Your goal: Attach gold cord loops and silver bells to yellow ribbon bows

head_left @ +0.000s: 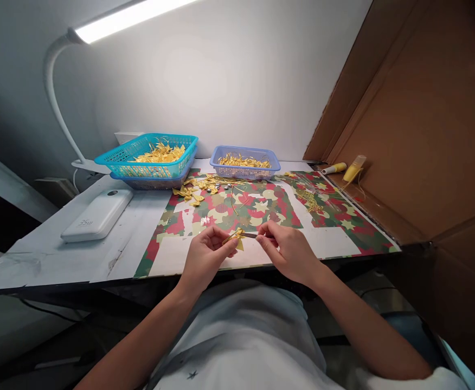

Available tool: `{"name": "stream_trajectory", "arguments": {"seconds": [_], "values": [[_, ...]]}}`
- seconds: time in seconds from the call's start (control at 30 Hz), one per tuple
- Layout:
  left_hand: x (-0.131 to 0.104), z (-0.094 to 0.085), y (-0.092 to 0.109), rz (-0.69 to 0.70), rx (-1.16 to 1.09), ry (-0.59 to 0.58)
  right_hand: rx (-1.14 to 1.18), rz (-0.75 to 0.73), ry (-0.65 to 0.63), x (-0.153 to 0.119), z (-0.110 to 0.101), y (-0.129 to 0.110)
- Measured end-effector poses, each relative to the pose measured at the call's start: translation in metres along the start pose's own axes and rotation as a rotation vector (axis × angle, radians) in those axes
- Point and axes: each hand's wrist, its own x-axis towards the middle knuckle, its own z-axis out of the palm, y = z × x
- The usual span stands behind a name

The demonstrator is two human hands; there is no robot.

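Over the front of the table, my left hand (210, 250) pinches a small gold ribbon bow (239, 233) between thumb and fingers. One pointed tail of the bow hangs downward. Closed around a thin dark tool (249, 235), perhaps tweezers, my right hand (284, 246) points its tip left against the middle of the bow. Most of the tool is hidden in the fingers. Beyond the hands, loose gold bows (197, 189), small silvery balls (218, 187) and gold cords (234, 200) lie on a patterned sheet (221, 208).
A turquoise basket (111, 161) of gold pieces is stacked at the back left; a lilac basket (245, 172) stands behind the middle. A white power bank (97, 216) lies left under a lamp (132, 19). Yellow bottles (353, 169) are by the cardboard wall (416, 124) on the right.
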Motion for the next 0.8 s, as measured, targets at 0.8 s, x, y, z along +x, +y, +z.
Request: {"name": "stream_trajectory", "arguments": {"seconds": [0.8], "values": [[0.158,0.009,-0.003,0.261,0.161,-0.278,0.811,0.256,0.073,0.148,0.027,0.065]]}}
